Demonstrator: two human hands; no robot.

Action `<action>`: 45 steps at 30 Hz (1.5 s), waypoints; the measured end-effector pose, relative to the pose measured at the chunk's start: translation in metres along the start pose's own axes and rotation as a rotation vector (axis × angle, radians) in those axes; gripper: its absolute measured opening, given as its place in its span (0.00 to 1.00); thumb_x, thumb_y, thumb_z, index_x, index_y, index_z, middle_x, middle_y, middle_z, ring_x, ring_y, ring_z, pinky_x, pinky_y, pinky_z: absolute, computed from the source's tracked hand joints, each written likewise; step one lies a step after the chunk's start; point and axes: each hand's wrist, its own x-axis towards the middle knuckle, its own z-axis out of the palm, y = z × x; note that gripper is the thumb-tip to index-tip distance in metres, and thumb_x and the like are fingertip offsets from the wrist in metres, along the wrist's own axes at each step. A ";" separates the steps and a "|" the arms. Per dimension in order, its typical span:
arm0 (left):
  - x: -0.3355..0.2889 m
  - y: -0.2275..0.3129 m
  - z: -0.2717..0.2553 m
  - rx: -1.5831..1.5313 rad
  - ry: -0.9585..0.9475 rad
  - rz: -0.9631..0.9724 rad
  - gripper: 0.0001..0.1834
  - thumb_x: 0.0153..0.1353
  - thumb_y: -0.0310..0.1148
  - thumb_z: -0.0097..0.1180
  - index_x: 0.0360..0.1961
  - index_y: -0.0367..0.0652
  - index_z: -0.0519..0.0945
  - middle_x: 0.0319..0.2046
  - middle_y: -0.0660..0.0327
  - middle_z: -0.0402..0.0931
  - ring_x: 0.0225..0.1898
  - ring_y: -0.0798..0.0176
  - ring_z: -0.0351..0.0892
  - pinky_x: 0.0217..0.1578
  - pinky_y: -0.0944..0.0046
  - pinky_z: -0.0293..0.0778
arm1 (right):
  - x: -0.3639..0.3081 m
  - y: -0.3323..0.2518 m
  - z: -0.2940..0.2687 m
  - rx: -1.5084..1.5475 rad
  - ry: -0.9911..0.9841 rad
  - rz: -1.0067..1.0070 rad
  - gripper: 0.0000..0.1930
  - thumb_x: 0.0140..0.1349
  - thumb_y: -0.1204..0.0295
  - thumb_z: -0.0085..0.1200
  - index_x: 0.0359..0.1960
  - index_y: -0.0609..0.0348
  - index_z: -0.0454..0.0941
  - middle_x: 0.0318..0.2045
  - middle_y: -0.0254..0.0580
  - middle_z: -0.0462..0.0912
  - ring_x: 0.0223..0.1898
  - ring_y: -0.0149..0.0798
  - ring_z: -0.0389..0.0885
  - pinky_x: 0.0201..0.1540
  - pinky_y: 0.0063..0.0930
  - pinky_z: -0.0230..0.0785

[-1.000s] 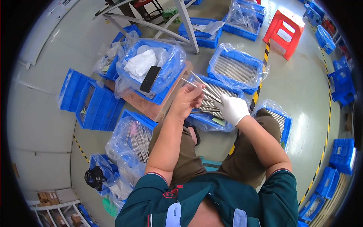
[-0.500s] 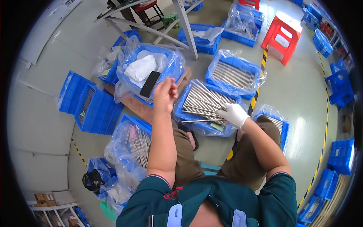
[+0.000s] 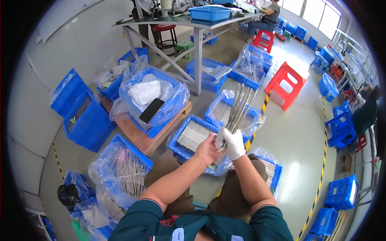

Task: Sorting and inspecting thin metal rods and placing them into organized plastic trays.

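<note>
My right hand [image 3: 233, 144], in a white glove, is closed round a bunch of slender metal rods [image 3: 240, 108] that fan out upward and away from me. Bare and cupped, my left hand [image 3: 207, 152] meets the lower ends of the bunch, its thumb raised beside the glove; some of its fingers are hidden. Under both hands sits a blue crate [image 3: 173, 141] lined with clear plastic, where a row of similar rods [image 3: 193, 136] lies side by side. Just beyond is another lined crate [image 3: 209, 116] of rods, partly covered by the raised bunch.
A black phone [image 3: 152, 110] rests on a bagged blue crate on a wooden pallet [image 3: 138, 138]. Left of my legs, a crate holds loose rods [image 3: 130, 172]. A red stool [image 3: 286, 84] stands ahead right. A workbench [image 3: 197, 25] spans the far side; another person [image 3: 270, 18] sits beyond.
My view has tilted up, bringing the bench into sight. The right hand has turned its rods from pointing left to upright, and my left hand has come from near the phone to the rods' lower ends.
</note>
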 end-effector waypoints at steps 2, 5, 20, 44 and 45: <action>0.018 -0.001 -0.007 -0.193 -0.351 -0.059 0.20 0.67 0.49 0.37 0.40 0.46 0.74 0.38 0.61 0.78 0.41 0.58 0.77 0.47 0.55 0.71 | 0.005 0.008 0.006 -0.088 0.059 -0.098 0.06 0.56 0.73 0.55 0.28 0.60 0.71 0.18 0.36 0.74 0.20 0.28 0.74 0.25 0.20 0.65; 0.023 0.004 0.013 -0.238 -0.107 0.109 0.18 0.66 0.45 0.40 0.42 0.42 0.73 0.40 0.58 0.77 0.42 0.58 0.78 0.47 0.57 0.73 | 0.009 -0.001 0.017 -0.079 0.129 -0.144 0.12 0.52 0.77 0.59 0.37 0.63 0.72 0.28 0.36 0.77 0.29 0.29 0.77 0.36 0.23 0.69; 0.022 0.031 -0.023 0.732 0.370 0.589 0.17 0.59 0.45 0.55 0.24 0.41 0.73 0.15 0.66 0.67 0.12 0.73 0.62 0.11 0.70 0.56 | 0.024 -0.031 -0.048 0.615 0.322 -0.108 0.10 0.63 0.62 0.49 0.32 0.54 0.72 0.15 0.28 0.65 0.22 0.31 0.69 0.39 0.40 0.70; -0.027 0.118 -0.009 1.444 0.158 0.817 0.13 0.59 0.39 0.56 0.34 0.38 0.77 0.24 0.67 0.74 0.26 0.76 0.70 0.29 0.72 0.67 | -0.045 0.068 0.004 0.552 -0.591 1.120 0.15 0.63 0.53 0.45 0.34 0.53 0.68 0.15 0.26 0.59 0.12 0.23 0.52 0.12 0.17 0.45; -0.028 0.120 -0.007 1.260 0.212 0.879 0.14 0.60 0.40 0.55 0.34 0.38 0.77 0.25 0.66 0.75 0.27 0.75 0.71 0.30 0.72 0.68 | -0.046 0.063 0.005 0.432 -0.529 1.095 0.18 0.62 0.50 0.45 0.33 0.53 0.69 0.14 0.26 0.59 0.11 0.23 0.53 0.11 0.17 0.45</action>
